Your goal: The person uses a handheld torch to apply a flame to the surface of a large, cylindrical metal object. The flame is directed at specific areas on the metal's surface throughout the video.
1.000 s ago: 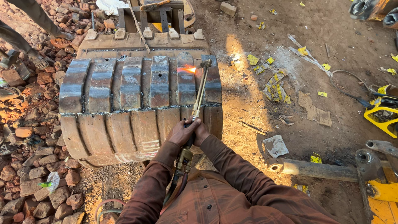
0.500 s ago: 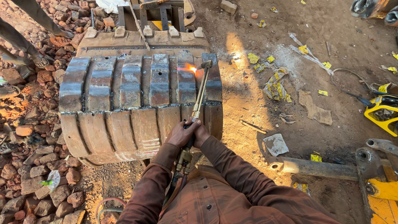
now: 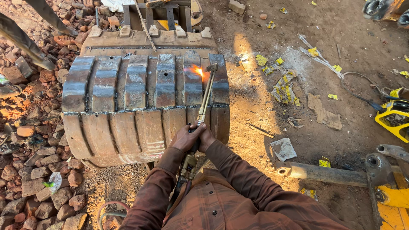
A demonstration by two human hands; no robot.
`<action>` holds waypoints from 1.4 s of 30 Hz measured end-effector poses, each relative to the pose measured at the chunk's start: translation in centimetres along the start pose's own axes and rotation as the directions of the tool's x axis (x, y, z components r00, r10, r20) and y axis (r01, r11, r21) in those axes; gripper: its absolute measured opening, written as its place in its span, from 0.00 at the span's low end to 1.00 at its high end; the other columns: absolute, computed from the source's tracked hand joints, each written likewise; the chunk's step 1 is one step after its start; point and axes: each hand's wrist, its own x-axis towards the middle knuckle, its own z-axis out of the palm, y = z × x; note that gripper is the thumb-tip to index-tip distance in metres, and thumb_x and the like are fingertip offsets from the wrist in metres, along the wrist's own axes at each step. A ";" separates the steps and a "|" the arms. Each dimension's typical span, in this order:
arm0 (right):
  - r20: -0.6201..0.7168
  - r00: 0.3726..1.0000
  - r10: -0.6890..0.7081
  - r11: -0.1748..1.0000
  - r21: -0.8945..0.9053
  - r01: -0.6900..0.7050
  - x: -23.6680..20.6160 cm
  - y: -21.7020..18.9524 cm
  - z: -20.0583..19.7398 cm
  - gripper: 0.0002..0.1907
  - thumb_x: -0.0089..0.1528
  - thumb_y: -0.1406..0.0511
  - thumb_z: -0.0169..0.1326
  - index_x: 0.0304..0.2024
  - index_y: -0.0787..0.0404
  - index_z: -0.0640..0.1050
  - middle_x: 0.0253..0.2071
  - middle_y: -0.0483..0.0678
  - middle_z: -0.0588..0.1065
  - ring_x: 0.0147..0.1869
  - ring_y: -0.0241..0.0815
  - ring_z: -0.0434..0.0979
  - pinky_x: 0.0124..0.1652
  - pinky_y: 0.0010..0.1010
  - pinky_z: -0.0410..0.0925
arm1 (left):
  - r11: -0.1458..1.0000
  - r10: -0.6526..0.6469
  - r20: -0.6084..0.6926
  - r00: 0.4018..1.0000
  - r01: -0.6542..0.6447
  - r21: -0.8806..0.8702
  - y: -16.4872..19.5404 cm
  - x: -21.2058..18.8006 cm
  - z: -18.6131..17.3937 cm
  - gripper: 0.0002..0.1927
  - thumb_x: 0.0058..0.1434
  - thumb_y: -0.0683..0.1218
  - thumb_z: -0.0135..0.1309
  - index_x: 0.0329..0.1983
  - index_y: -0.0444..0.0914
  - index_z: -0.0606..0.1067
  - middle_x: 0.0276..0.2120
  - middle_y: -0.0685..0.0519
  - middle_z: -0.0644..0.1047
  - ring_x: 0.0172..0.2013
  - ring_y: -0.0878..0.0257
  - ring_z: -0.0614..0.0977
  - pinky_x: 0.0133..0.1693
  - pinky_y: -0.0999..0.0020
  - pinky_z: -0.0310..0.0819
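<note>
1. Rusty steel excavator bucket (image 3: 145, 102) lies on bare dirt with its ribbed back up; it serves as the landmark.
2. Cutting torch (image 3: 203, 106) runs from the bucket's near right edge up to its right ribs. The flame (image 3: 197, 70) has crept slightly left along the rib over the last second, so the heating or cutting seems to be progressing along that seam.
3. Left hand (image 3: 184, 138) and right hand (image 3: 205, 137) each have the grip clamped on the torch handle at the bucket's near edge. Hand position is unchanged.
4. Left of the bucket is brick rubble (image 3: 30, 140). Right of it are dirt, paper scraps (image 3: 283, 87), a steel pipe (image 3: 319, 172) and yellow machine parts (image 3: 394, 117).
5. The scene is outdoors, in low sun.
</note>
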 end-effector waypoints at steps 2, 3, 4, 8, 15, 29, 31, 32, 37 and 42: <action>0.004 1.000 -0.010 1.000 0.023 0.010 0.0 0.0 0.2 0.12 0.64 0.55 0.46 0.32 0.53 0.73 0.40 0.49 0.71 0.46 0.48 0.75 0.47 0.46 0.75 | 1.000 -0.009 0.006 1.000 0.009 -0.011 0.1 0.0 0.0 0.58 0.50 0.80 0.49 0.62 0.25 0.70 0.52 0.31 0.77 0.51 0.43 0.83 0.52 0.54 0.79; 0.005 1.000 -0.014 0.999 0.034 0.014 0.0 0.0 0.1 0.12 0.64 0.55 0.46 0.32 0.53 0.73 0.40 0.49 0.71 0.46 0.49 0.75 0.47 0.46 0.75 | 1.000 -0.011 0.010 1.000 0.011 -0.024 0.1 0.0 -0.1 0.58 0.50 0.80 0.49 0.62 0.25 0.70 0.52 0.31 0.77 0.51 0.43 0.83 0.52 0.54 0.79; 0.012 1.000 -0.014 0.999 0.036 0.014 0.1 0.0 0.1 0.12 0.64 0.55 0.47 0.32 0.53 0.73 0.40 0.48 0.71 0.46 0.48 0.75 0.47 0.46 0.75 | 0.999 -0.012 0.013 1.000 0.013 -0.036 0.1 0.0 -0.1 0.58 0.50 0.80 0.49 0.62 0.26 0.70 0.52 0.31 0.77 0.51 0.43 0.84 0.52 0.54 0.79; 0.052 0.998 -0.030 0.998 0.055 0.027 0.5 0.1 0.0 0.10 0.62 0.56 0.48 0.32 0.53 0.72 0.39 0.47 0.71 0.45 0.48 0.74 0.46 0.45 0.74 | 0.999 -0.022 0.014 1.000 0.022 -0.042 0.3 -0.1 -0.3 0.59 0.49 0.80 0.49 0.62 0.25 0.69 0.52 0.30 0.77 0.51 0.43 0.84 0.52 0.54 0.80; 0.078 0.997 0.001 0.999 0.054 -0.005 0.7 -0.1 0.2 0.09 0.59 0.57 0.51 0.33 0.54 0.72 0.38 0.47 0.71 0.44 0.47 0.74 0.46 0.42 0.74 | 1.000 -0.008 -0.004 1.000 0.008 -0.016 0.3 -0.1 -0.8 0.60 0.49 0.81 0.49 0.63 0.25 0.69 0.53 0.29 0.76 0.53 0.42 0.82 0.54 0.53 0.77; 0.048 0.999 0.007 1.000 0.019 -0.008 1.2 0.1 0.5 0.10 0.58 0.56 0.51 0.32 0.53 0.73 0.39 0.49 0.71 0.45 0.49 0.74 0.46 0.46 0.74 | 0.999 -0.006 -0.016 1.000 0.005 -0.047 -0.2 0.2 -0.9 0.59 0.49 0.81 0.49 0.63 0.26 0.69 0.53 0.31 0.77 0.52 0.43 0.83 0.53 0.55 0.79; 0.065 0.998 0.014 1.000 0.019 -0.016 1.2 0.2 0.5 0.09 0.58 0.56 0.50 0.32 0.54 0.73 0.39 0.49 0.70 0.45 0.49 0.74 0.46 0.47 0.74 | 0.998 -0.022 -0.011 1.000 0.021 -0.053 -0.3 0.2 -0.8 0.59 0.49 0.80 0.48 0.64 0.27 0.69 0.52 0.30 0.78 0.51 0.43 0.84 0.51 0.55 0.80; 0.080 0.997 0.023 0.999 0.022 -0.025 1.2 0.2 0.5 0.09 0.58 0.57 0.50 0.33 0.54 0.73 0.39 0.49 0.70 0.44 0.50 0.74 0.46 0.46 0.74 | 0.999 -0.026 -0.014 1.000 0.025 -0.046 -0.3 0.2 -0.9 0.59 0.49 0.80 0.48 0.64 0.27 0.69 0.52 0.31 0.77 0.51 0.43 0.84 0.51 0.55 0.80; 0.072 0.996 0.057 0.998 0.029 -0.059 1.4 0.3 0.7 0.09 0.58 0.57 0.51 0.34 0.55 0.73 0.39 0.49 0.70 0.45 0.49 0.74 0.47 0.44 0.74 | 0.999 -0.049 -0.021 0.999 0.048 -0.021 -0.5 0.1 -1.1 0.59 0.50 0.81 0.47 0.64 0.27 0.69 0.52 0.31 0.78 0.51 0.43 0.84 0.51 0.55 0.80; 0.077 0.994 0.081 0.996 0.020 -0.083 1.5 0.3 1.1 0.08 0.58 0.58 0.51 0.33 0.54 0.73 0.38 0.48 0.70 0.44 0.47 0.73 0.46 0.42 0.73 | 0.999 -0.041 -0.044 0.998 0.040 -0.009 -0.8 -0.1 -1.4 0.59 0.50 0.81 0.47 0.64 0.28 0.69 0.52 0.31 0.77 0.51 0.42 0.83 0.52 0.54 0.79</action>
